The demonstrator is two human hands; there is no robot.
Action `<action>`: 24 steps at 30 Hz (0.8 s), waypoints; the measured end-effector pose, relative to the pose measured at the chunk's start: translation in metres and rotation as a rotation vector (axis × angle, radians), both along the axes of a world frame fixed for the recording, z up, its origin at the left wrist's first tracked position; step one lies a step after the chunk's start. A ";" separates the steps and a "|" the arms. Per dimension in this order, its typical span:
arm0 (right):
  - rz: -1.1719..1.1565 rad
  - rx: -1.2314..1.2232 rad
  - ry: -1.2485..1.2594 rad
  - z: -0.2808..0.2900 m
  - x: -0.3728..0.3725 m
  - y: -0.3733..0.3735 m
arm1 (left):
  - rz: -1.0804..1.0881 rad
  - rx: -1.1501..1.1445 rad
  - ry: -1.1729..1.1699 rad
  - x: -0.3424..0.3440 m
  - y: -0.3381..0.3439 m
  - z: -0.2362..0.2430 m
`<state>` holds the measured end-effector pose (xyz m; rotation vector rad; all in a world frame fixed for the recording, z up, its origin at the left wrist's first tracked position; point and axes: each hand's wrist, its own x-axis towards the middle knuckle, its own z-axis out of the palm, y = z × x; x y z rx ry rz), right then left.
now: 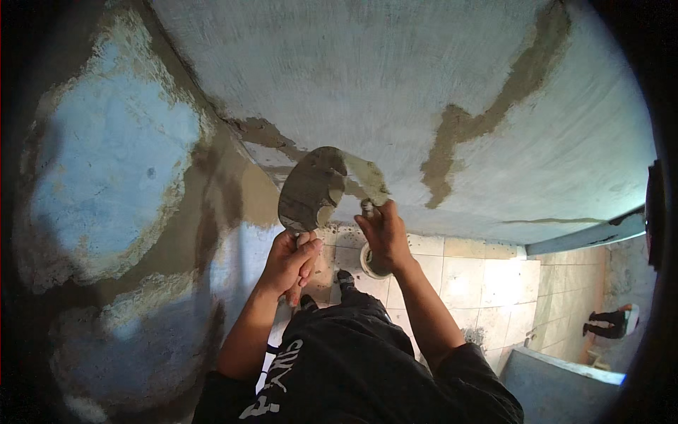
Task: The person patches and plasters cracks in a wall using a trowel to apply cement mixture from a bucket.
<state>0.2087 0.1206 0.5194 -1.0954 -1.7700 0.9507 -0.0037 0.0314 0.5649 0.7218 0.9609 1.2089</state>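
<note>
My left hand [291, 260] is closed around the handle of a rounded, dark plate-like mortar board [295, 185], which is tilted up near the wall corner. Wet grey mortar [326, 178] lies on its right part. My right hand [385, 239] grips the handle of a trowel [367, 178]. The trowel's blade, smeared with mortar, points up and left against or just over the board's right edge; whether they touch I cannot tell. Just beyond, the pale blue-grey wall [339, 78] bears a dark strip of mortar [265, 134] by the corner.
On the left, a blue wall [120, 155] has broad grey mortar patches. Another mortar strip [452, 134] runs down the wall ahead. A bucket [369, 263] stands on the tiled floor [462, 279] by my feet. Far right, another person [616, 324] stands beyond a low partition [565, 374].
</note>
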 end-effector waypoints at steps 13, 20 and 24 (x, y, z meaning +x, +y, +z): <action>-0.025 0.135 -0.058 -0.046 -0.033 -0.001 | -0.101 -0.033 0.074 0.001 0.009 -0.006; 0.025 -0.065 -0.230 -0.085 0.004 -0.013 | 0.095 0.079 -0.088 -0.011 0.011 0.010; -0.013 -0.103 0.135 -0.120 0.027 -0.012 | 0.014 0.120 -0.002 -0.026 0.024 0.024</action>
